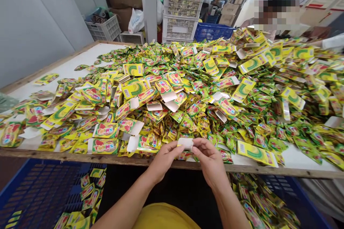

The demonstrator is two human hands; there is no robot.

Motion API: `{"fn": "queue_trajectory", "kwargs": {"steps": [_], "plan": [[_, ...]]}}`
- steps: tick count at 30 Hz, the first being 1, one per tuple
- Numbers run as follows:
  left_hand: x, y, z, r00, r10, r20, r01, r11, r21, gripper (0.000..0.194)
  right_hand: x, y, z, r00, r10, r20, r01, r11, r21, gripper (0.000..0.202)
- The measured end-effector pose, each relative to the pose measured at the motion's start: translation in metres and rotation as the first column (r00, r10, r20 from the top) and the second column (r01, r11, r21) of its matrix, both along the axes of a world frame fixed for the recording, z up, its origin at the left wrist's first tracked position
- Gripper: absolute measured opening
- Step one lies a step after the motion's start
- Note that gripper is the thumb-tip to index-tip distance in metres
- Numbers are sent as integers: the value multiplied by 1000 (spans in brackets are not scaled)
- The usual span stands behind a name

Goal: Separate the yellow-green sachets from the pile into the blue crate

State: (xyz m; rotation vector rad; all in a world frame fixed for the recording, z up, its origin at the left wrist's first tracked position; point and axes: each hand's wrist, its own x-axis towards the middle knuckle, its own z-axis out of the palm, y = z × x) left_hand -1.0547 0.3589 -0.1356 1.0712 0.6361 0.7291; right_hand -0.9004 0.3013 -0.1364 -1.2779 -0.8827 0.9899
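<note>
Between both hands, near the table's front edge, is a small candy box (185,143) with its white end flap facing up. My left hand (168,155) pinches its left side, and my right hand (208,155) grips the right side with thumb and fingers. Most of the box's printed face is hidden from view. Just left of my hands lies an open yellow-and-green candy box (143,144) with its white flap out. To the right, another flat candy box (256,153) lies close to the edge. Small wrapped candies (163,128) are heaped directly beyond my hands.
The wood-edged table (298,157) carries a wide heap of boxes and wrapped candies. Below it stand a left blue crate (34,186) and a right blue crate (301,196), both with filled boxes. White crates (180,25) are stacked behind. A co-worker (279,7) is at the far right.
</note>
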Motion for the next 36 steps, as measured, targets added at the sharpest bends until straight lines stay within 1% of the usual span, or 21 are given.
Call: {"fn": "queue_trajectory", "kwargs": {"steps": [2,3,5,7,9,11,12,14,16,17,18,20,22,24,28,31,33,34,35,36], "plan": [[0,1,1,999,-22,40,25,997,-72,29,-3,3,2,1000,27,-4,-27,1000,3,23],[-1,2,1,999,-11,49,16,995,-101,28,-5,6,4,1000,26,11,-26,1000,6,24],[-2,4,1,997,73,40,-68,992,-104,28,-6,11,10,997,41,59,-41,999,3,24],[-2,5,1,981,194,-14,-194,981,-6,26,-6,14,14,991,77,113,-77,997,2,18],[-2,4,0,957,280,-77,-266,951,156,22,-5,16,16,988,85,128,-86,996,1,17],[0,2,-3,936,331,-122,-284,912,296,20,-4,17,16,992,59,113,-58,998,-11,17],[1,1,-4,929,347,-130,-288,896,338,21,-4,17,16,992,51,112,-49,999,-24,17],[3,0,-7,925,357,-129,-292,886,361,24,-4,18,14,988,48,144,-42,998,-44,19],[4,2,-9,931,345,-122,-277,882,382,24,-3,17,13,980,31,197,-27,999,-23,19],[4,3,-10,933,342,-112,-267,866,422,21,-2,17,12,973,26,229,-28,1000,6,17],[4,5,-11,932,348,-98,-262,836,481,17,-1,16,11,965,28,262,-40,998,42,14],[1,7,-12,927,371,-53,-258,735,627,11,3,14,9,945,48,322,-86,991,105,12],[-2,7,-13,927,374,-8,-249,631,735,14,6,11,8,930,58,362,-116,983,141,13],[-6,6,-14,934,358,-1,-221,577,787,21,7,9,6,921,49,387,-117,981,154,14],[-12,2,-22,944,328,-25,-168,546,821,32,-3,1,-1,886,-6,463,-98,975,199,16],[-11,1,-29,967,253,-15,-128,539,832,37,-2,-8,-7,853,-64,519,-91,959,269,21],[-7,1,-32,981,183,-62,-49,548,835,39,13,-11,-11,829,-56,556,-105,961,255,22],[-4,1,-32,983,162,-92,-12,549,836,39,26,-11,-13,811,-71,580,-75,972,223,23],[-1,1,-30,981,160,-110,5,547,837,38,42,-10,-15,779,-103,618,-15,983,183,24],[-1,0,-27,977,185,-109,-10,549,836,35,58,-7,-18,725,-160,670,80,986,150,26]]}}
